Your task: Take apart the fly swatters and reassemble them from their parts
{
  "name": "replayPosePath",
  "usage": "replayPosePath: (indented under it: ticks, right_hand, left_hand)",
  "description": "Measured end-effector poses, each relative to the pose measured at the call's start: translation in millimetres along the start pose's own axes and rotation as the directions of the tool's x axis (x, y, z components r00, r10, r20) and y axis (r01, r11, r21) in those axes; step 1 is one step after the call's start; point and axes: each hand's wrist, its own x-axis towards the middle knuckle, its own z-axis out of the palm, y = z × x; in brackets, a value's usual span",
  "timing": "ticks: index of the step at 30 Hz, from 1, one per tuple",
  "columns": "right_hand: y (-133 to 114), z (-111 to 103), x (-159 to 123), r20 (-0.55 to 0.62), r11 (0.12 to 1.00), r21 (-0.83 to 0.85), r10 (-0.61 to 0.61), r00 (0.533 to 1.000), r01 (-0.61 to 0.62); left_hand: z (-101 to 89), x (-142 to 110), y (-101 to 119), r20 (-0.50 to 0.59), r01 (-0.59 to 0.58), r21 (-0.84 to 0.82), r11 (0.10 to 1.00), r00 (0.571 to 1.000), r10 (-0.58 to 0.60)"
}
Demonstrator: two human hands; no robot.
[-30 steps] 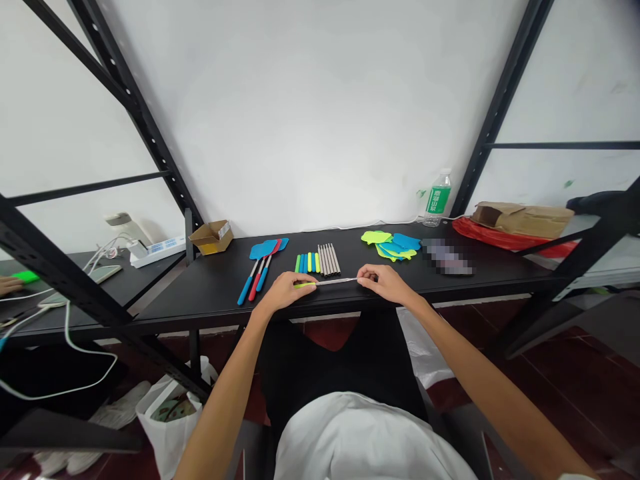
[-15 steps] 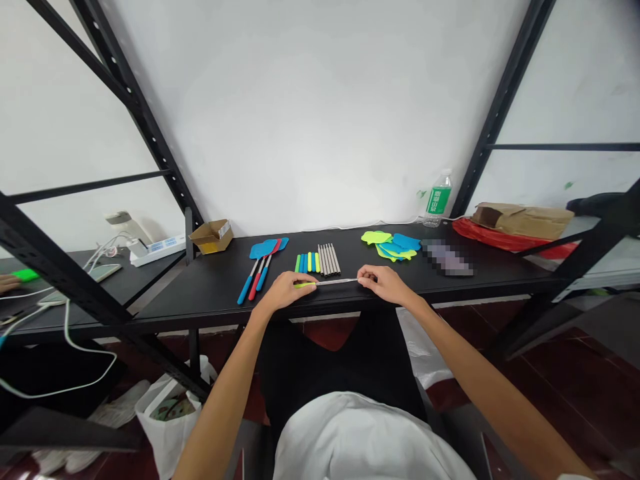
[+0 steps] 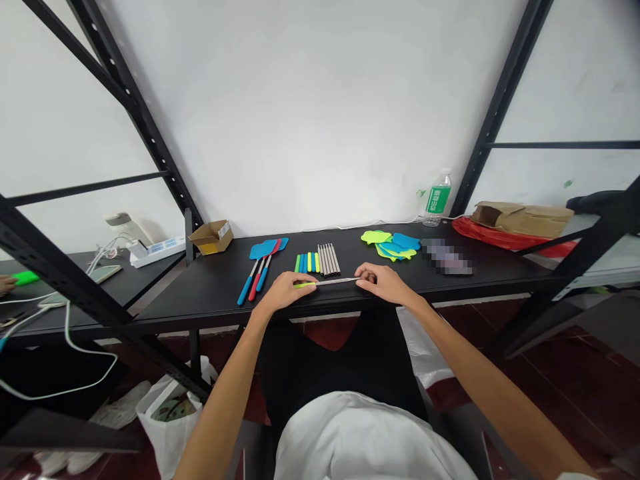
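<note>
Near the desk's front edge, my left hand point(image 3: 284, 291) is closed around a yellow-green handle point(image 3: 305, 285). A thin silvery metal rod point(image 3: 336, 281) runs from that handle to the right. My right hand point(image 3: 385, 283) pinches the rod's far end, its fingers curled and partly hiding the tip. Just beyond my hands lie several loose coloured grips point(image 3: 308, 263) in green, blue and yellow, beside a row of metal rods point(image 3: 329, 259). Flat yellow-green and blue heads point(image 3: 395, 245) are piled to the right. Three swatter-like tools point(image 3: 260, 267) with blue and red parts lie left.
The black desk point(image 3: 200, 293) stands against a white wall between black metal posts. On it are a small open cardboard box point(image 3: 212, 237), a water bottle point(image 3: 438, 198) and a blurred-out item point(image 3: 447, 258). A power strip point(image 3: 157, 250) and another person's hand point(image 3: 7, 284) are far left.
My right hand has shifted very slightly left along the rod's end. My left hand and the things on the desk look the same.
</note>
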Motion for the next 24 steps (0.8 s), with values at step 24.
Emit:
replayPosePath:
  ticks: [24]
  right_hand:
    - [0.9, 0.1, 2.0, 0.018, 0.997, -0.069, -0.02, 1.0, 0.022]
  left_hand:
    - [0.4, -0.2, -1.3, -0.004, -0.001, -0.01, 1.0, 1.0, 0.001]
